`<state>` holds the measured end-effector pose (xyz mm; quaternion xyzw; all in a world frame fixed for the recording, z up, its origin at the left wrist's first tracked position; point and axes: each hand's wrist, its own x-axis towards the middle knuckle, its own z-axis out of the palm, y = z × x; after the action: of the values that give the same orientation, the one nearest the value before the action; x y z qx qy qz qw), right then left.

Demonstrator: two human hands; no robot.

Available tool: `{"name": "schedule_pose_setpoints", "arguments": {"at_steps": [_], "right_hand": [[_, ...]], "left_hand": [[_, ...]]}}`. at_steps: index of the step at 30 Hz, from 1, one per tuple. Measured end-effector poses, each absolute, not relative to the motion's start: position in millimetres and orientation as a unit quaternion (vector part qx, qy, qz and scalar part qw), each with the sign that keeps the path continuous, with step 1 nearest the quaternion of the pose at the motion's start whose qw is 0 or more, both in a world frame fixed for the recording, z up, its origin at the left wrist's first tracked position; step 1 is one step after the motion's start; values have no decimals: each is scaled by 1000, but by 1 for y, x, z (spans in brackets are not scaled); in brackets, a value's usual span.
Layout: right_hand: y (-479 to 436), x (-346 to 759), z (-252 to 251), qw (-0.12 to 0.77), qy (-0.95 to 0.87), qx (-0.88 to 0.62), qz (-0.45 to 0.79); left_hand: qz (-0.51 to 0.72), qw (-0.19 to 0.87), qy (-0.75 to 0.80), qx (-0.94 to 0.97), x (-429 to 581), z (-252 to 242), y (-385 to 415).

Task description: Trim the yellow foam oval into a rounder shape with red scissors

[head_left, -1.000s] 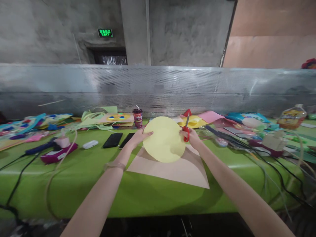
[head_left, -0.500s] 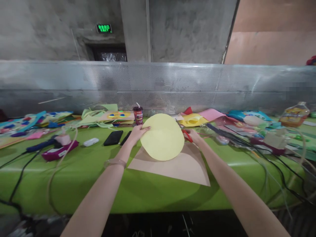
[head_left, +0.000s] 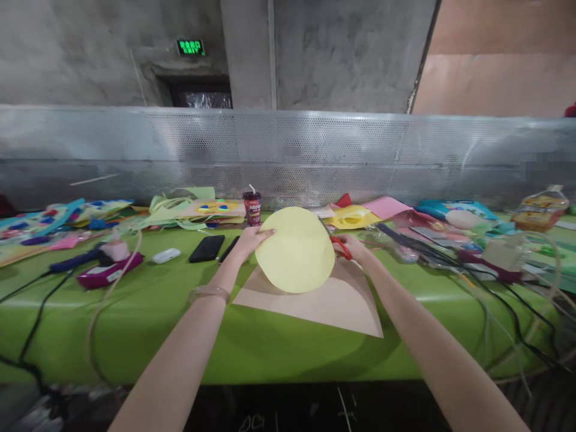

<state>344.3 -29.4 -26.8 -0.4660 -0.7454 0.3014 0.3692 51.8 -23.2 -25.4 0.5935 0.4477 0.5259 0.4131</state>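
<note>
My left hand [head_left: 253, 241] pinches the left edge of a round pale yellow sheet of paper [head_left: 295, 251], thumb on its front face. The sheet is held up, tilted toward me. In my right hand [head_left: 354, 248] is a pair of scissors [head_left: 341, 247] with red handles, closed around by the fingers. Their blades are at the sheet's right edge, mostly behind it, so I cannot tell how far apart they are. Beneath the sheet, a beige piece of paper [head_left: 315, 312] lies on the green tabletop.
A lidded drink cup [head_left: 252, 208] stands behind my left hand. Left of that hand lie a black phone [head_left: 207, 248], a white case [head_left: 166, 256] and a purple box [head_left: 110, 272]. Coloured craft sheets [head_left: 193, 207] line the back. Cables [head_left: 504, 288] and a bottle [head_left: 541, 208] are at right.
Hardly anything differs. The whole view has shifted slightly; both hands keep their holds on the paper and the scissors.
</note>
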Motion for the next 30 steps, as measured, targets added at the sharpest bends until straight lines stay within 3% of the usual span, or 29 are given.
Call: {"name": "schedule_pose_setpoints", "arguments": {"at_steps": [30], "right_hand": [[-37,341,-21,350,-739,-468,336]], "left_hand": [[534,404,441,597,48,-28,-18]]}}
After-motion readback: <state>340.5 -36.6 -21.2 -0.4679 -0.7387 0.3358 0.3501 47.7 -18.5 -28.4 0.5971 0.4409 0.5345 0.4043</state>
